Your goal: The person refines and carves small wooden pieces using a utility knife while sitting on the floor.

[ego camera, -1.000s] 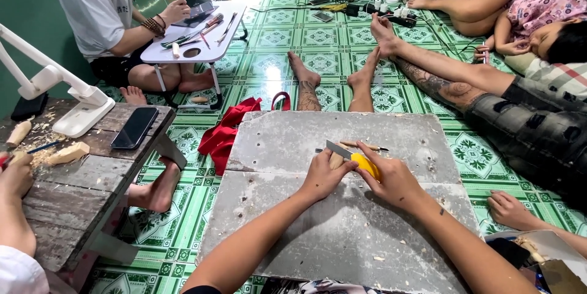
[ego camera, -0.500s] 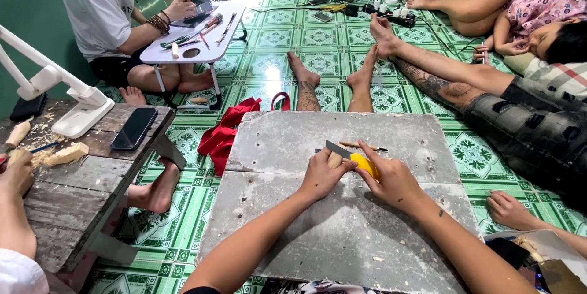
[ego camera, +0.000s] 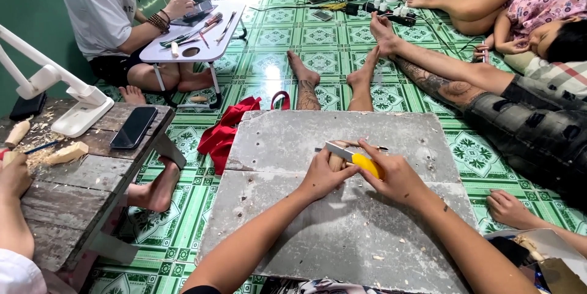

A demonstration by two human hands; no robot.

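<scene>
My left hand (ego camera: 322, 176) grips a small pale piece of wood (ego camera: 335, 160) over a grey stone slab (ego camera: 306, 220) on my lap. A yellow-handled utility knife (ego camera: 358, 160) is in my right hand (ego camera: 396, 176), its blade lying across the top of the wood. Both hands touch each other at the middle of the slab. Pale wood shavings lie scattered on the slab. A thin dark pencil (ego camera: 374, 146) lies just beyond my fingers.
A red cloth bag (ego camera: 227, 130) lies left of the slab. On the left stands a worn wooden bench (ego camera: 73, 178) with a phone (ego camera: 133, 127), a white lamp (ego camera: 58, 89) and carved wood pieces. Other people sit or lie on the green tiled floor; a small white table (ego camera: 192, 43) holds tools.
My hands have stayed at the same spot on the slab, with only small shifts of the knife against the wood.
</scene>
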